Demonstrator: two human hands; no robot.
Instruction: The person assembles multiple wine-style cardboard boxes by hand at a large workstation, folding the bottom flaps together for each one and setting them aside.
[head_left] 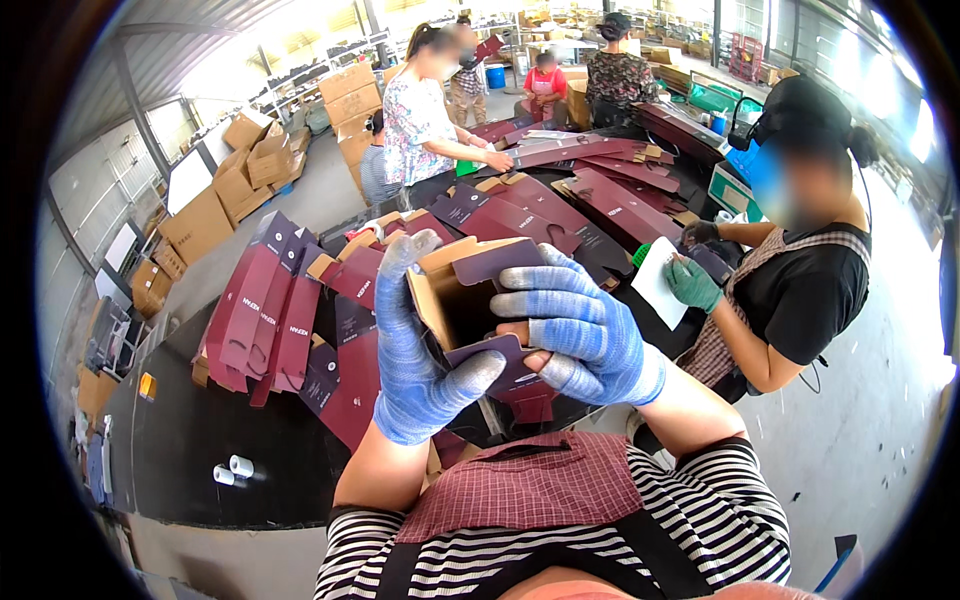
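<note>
A dark maroon cardboard box (pixel 495 263) is held up before my chest, its end open toward me and its flaps unfolded. Bare brown card lines the inside, which is dark further in. My left hand (pixel 405 350), in a blue knitted glove, grips the left side, with its thumb on the lower flap. From the right my right hand (pixel 585 325) closes on the box, fingers bent over its edge; two fingertips of that glove are bare. Behind my hands, long maroon boxes (pixel 270 305) lie in a pile on the black table (pixel 170 430).
Two white rolls (pixel 232 470) and a small yellow item (pixel 148 386) are on the table at left. A co-worker (pixel 790 250) in green and dark gloves stands close on my right with a white sheet (pixel 660 285). Another person (pixel 415 125) handles boxes across the table. Brown cartons (pixel 200 225) are stacked far left.
</note>
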